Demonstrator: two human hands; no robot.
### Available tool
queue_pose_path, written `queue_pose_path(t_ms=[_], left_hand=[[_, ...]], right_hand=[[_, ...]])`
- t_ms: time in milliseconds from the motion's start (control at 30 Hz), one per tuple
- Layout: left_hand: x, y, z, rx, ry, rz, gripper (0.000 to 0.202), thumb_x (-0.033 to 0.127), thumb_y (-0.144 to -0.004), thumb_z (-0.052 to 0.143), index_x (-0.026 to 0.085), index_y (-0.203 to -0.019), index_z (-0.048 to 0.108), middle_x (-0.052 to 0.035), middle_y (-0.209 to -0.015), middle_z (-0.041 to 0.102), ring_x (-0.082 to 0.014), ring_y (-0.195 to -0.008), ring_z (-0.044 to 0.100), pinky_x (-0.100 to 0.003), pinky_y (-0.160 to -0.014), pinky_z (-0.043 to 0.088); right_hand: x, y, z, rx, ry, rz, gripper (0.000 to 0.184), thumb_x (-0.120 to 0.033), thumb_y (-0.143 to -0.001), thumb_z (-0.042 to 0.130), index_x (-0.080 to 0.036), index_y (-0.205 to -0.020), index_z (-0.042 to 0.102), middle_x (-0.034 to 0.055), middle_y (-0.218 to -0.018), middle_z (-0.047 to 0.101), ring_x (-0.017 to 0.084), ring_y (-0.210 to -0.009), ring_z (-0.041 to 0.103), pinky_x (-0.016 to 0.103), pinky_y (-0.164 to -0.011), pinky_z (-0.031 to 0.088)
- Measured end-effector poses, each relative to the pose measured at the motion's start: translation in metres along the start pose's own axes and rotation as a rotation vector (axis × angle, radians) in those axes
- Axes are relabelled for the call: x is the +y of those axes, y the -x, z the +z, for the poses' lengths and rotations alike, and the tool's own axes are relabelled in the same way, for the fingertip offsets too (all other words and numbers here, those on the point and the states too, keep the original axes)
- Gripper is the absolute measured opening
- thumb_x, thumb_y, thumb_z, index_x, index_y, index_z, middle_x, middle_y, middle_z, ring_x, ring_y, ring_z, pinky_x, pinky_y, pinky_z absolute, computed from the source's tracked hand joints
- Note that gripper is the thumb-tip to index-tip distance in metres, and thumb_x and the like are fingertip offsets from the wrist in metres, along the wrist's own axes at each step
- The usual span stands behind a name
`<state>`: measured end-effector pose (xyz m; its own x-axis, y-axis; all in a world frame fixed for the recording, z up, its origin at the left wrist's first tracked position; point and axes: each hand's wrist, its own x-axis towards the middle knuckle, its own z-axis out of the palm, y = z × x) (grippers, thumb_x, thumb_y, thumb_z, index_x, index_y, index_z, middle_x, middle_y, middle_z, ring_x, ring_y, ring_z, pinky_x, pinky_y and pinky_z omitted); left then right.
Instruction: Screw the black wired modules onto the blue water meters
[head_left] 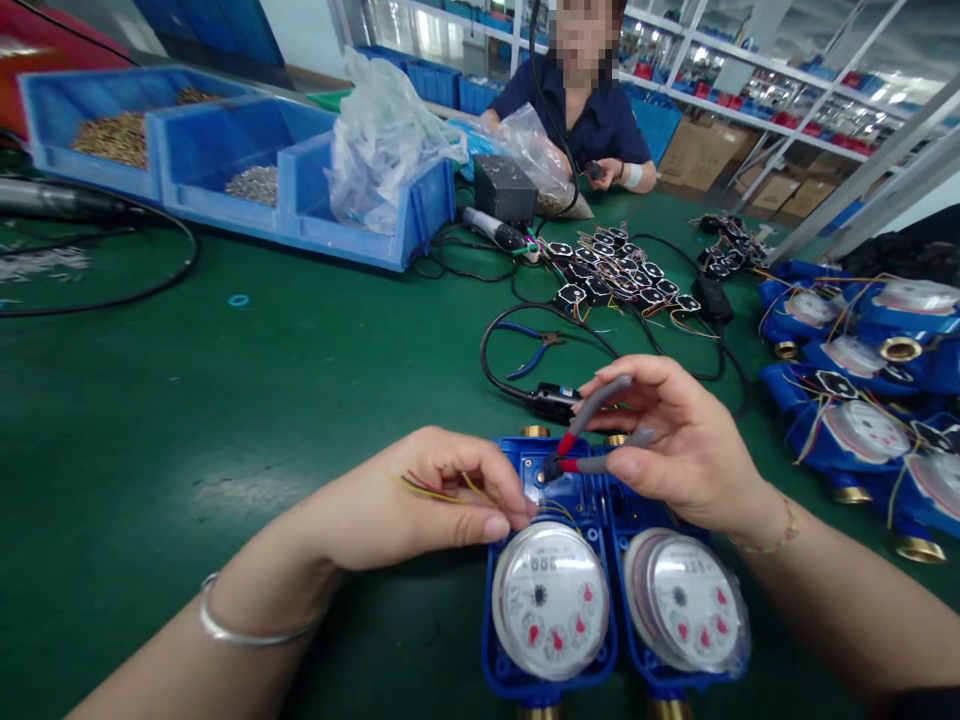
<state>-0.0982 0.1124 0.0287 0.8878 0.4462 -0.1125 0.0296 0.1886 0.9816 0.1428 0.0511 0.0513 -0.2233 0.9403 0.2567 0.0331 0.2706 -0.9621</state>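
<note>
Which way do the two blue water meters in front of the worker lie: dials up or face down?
Dials up. Both water meters lie flat on the green table, round white faces towards the camera.

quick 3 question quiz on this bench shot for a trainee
1. True or false: the right hand holds small cutters with grey handles.
2. What does the left hand pinch? A) thin coloured wires B) a brass nut C) a plastic bag
3. How many blue water meters lie side by side directly under the hands?

Key: 1 true; 2 A; 3 two.
</note>
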Motion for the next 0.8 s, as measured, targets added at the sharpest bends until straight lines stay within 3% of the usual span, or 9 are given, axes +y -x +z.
queue_pose_path(t_ms=[233,500,800], left_hand=[[-0.014,-0.006,-0.007,-0.160,0.156,-0.025,0.013,0.011,-0.073,0.069,0.014,-0.086,0.067,-0.0119,-0.095,0.069,-0.0201,-0.088,0.066,-0.030,-0.079,0.051],[-0.013,-0.007,-0.009,-0.178,0.179,-0.011,0.012,0.008,-0.076,0.066,0.014,-0.086,0.067,-0.0103,-0.096,0.069,-0.0179,-0.090,0.065,-0.028,-0.082,0.050],[-0.011,-0.008,-0.007,-0.168,0.167,-0.019,0.013,0.007,-0.076,0.066,0.015,-0.085,0.068,-0.0098,-0.096,0.069,-0.0185,-0.090,0.065,-0.029,-0.082,0.050]], right_hand=[[-0.003,0.000,-0.001,0.047,0.064,0.036,0.041,-0.025,-0.081,0.071,-0.022,-0.114,0.047,0.0046,-0.108,0.054,0.016,-0.095,0.059,0.027,-0.085,0.052],[-0.004,0.001,0.005,0.119,0.132,0.069,0.046,-0.038,-0.077,0.074,-0.023,-0.111,0.046,0.0023,-0.103,0.053,0.015,-0.090,0.057,0.026,-0.079,0.054],[-0.002,0.000,0.006,0.149,0.142,0.045,0.045,-0.038,-0.077,0.074,-0.023,-0.110,0.047,0.0012,-0.101,0.052,0.013,-0.089,0.057,0.021,-0.079,0.053]])
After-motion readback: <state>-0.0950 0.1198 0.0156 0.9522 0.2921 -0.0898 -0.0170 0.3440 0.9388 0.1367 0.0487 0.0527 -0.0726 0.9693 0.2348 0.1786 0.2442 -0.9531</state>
